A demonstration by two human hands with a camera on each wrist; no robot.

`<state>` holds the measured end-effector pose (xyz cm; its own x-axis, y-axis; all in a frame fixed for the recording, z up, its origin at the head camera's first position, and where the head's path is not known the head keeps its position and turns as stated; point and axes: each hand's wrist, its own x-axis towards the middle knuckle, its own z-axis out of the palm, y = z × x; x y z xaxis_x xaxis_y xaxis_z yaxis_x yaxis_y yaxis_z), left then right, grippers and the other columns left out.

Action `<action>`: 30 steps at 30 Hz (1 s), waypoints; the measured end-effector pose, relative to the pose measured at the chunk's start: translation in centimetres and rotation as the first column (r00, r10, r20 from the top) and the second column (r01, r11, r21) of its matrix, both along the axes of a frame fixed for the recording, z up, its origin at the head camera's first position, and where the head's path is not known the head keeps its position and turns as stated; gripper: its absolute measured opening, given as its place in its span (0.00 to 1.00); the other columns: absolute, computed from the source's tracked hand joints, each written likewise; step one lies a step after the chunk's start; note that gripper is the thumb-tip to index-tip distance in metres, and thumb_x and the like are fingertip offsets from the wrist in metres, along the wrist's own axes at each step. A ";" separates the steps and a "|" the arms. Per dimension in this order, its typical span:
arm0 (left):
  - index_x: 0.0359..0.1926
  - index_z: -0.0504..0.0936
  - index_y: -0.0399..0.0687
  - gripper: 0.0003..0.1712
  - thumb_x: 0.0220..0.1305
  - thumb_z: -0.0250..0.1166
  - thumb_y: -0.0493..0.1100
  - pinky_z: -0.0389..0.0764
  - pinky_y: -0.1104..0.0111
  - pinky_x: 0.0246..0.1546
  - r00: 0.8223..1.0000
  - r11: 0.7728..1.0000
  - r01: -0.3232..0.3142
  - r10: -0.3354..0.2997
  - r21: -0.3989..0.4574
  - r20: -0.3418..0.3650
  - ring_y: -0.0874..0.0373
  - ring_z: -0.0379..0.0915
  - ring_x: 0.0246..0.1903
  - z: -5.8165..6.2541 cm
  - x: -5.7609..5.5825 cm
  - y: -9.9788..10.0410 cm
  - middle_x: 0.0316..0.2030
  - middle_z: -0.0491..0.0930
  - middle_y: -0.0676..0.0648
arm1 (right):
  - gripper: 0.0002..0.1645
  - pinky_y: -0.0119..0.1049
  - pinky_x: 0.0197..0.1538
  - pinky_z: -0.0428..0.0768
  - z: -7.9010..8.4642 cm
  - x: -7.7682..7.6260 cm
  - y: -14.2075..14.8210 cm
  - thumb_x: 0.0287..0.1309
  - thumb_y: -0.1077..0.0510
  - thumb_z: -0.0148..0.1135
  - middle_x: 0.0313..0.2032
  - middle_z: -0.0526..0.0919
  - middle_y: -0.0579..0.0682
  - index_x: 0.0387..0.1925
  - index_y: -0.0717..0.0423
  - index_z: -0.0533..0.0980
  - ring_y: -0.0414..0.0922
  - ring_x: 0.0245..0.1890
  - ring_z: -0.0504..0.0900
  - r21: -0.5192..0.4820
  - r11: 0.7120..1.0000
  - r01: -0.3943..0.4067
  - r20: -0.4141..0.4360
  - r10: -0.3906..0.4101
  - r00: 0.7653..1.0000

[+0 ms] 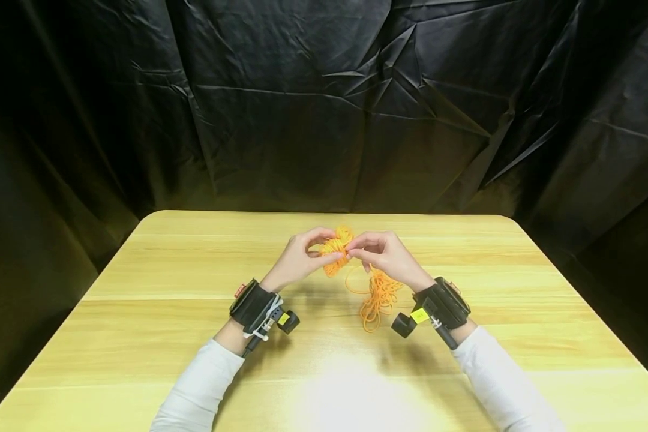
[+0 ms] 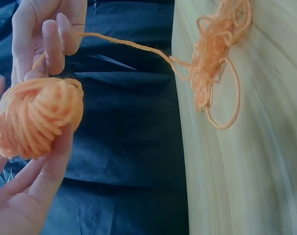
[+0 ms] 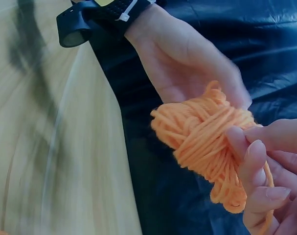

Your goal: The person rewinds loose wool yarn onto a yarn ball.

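An orange yarn ball (image 1: 333, 251), wound in crossing strands, is held above the table between the thumb and fingers of my left hand (image 1: 300, 257). In the left wrist view the wound yarn (image 2: 38, 117) sits against the left fingers. My right hand (image 1: 384, 255) is at the ball's right side, thumb and fingertips pinching the yarn strand (image 2: 126, 43). That strand runs through the right fingers and down to a loose heap of yarn (image 1: 380, 294) on the table. In the right wrist view, right fingertips touch the ball (image 3: 202, 139).
The light wooden table (image 1: 156, 336) spreads below both arms. A black sheet (image 1: 281, 120) hangs behind its far edge. Each wrist wears a black strap with a small camera (image 1: 403, 324) that sticks out over the table.
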<state>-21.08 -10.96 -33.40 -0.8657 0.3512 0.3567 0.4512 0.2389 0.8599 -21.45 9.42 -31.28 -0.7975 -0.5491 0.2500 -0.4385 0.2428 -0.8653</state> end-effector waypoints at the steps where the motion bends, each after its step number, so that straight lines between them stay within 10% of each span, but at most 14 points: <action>1: 0.45 0.75 0.39 0.21 0.49 0.68 0.39 0.77 0.63 0.43 1.000 1.000 -0.008 0.008 -0.009 -0.005 0.51 0.72 0.46 0.0 0.0 0.0 0.45 0.76 0.42 | 0.10 0.29 0.18 0.66 0.1 0.0 0.0 0.53 0.64 0.60 0.29 0.81 0.56 0.37 0.65 0.78 0.42 0.15 0.69 0.004 1.000 -0.003 0.000 0.003 1.000; 15: 0.52 0.71 0.37 0.31 0.44 0.70 0.33 0.76 0.62 0.45 0.997 0.994 0.075 -0.073 -0.079 0.023 0.49 0.73 0.45 -0.1 0.1 0.2 0.44 0.77 0.39 | 0.09 0.30 0.21 0.69 1.0 0.3 -0.5 0.53 0.64 0.59 0.21 0.75 0.59 0.36 0.65 0.77 0.42 0.14 0.68 -0.039 0.999 -0.023 -0.005 0.022 1.000; 30: 0.41 0.79 0.35 0.17 0.46 0.68 0.33 0.78 0.67 0.41 0.983 0.981 0.177 -0.181 -0.075 -0.041 0.53 0.73 0.40 -0.3 0.0 0.0 0.39 0.79 0.42 | 0.10 0.30 0.26 0.75 0.9 -0.3 -0.6 0.52 0.62 0.60 0.29 0.81 0.57 0.37 0.64 0.78 0.42 0.21 0.74 -0.056 0.996 0.075 0.006 -0.074 0.997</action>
